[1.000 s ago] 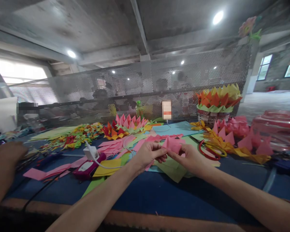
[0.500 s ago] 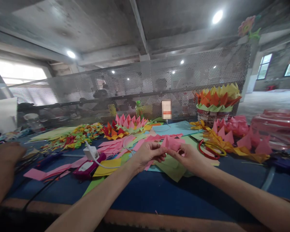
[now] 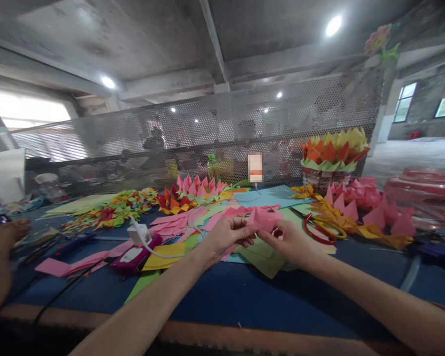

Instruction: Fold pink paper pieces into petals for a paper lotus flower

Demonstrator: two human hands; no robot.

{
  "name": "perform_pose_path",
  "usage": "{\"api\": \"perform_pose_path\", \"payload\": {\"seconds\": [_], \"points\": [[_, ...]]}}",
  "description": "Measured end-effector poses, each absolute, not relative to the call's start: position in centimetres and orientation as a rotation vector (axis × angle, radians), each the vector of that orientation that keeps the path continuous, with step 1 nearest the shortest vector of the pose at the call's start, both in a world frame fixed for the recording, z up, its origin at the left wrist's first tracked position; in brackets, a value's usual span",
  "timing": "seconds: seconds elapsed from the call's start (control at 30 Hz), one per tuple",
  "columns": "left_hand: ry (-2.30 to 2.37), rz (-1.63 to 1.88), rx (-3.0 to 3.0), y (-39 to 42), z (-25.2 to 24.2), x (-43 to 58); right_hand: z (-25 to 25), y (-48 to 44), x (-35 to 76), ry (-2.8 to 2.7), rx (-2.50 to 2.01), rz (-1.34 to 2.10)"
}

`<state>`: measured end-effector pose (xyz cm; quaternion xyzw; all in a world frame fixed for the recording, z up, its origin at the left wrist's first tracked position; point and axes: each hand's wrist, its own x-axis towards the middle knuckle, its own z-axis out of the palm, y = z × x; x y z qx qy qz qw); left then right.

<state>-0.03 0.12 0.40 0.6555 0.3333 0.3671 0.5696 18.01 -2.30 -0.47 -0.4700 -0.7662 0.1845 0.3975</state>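
Between my two hands is a pink folded paper (image 3: 261, 220) with a pointed peak, held above the table. My left hand (image 3: 233, 237) pinches its left side between thumb and fingers. On the other side, my right hand (image 3: 286, 241) grips the lower right edge, thumb in front. Beneath them lie green paper sheets (image 3: 267, 259). Pink paper strips (image 3: 178, 223) spread to the left of my hands. Scissors with red and yellow handles (image 3: 321, 232) rest just right of my right hand.
Another person's hand (image 3: 18, 230) is at the far left. A purple device with a white plug (image 3: 135, 257) sits on the blue table (image 3: 222, 301). Folded paper flowers (image 3: 335, 153) stand back right, beside a clear jar (image 3: 422, 198). A perforated screen (image 3: 207, 128) runs behind.
My hands and the pink paper stay almost where they were. At the far left, the other person's hand has shifted left.
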Motion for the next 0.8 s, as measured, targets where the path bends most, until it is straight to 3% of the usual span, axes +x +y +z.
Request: {"api": "perform_pose_path", "payload": {"seconds": [0.8], "points": [[0.809, 0.88, 1.512, 0.06, 0.5, -0.06, -0.41, -2.47, 18.06, -1.93, -1.251, 0.333]]}}
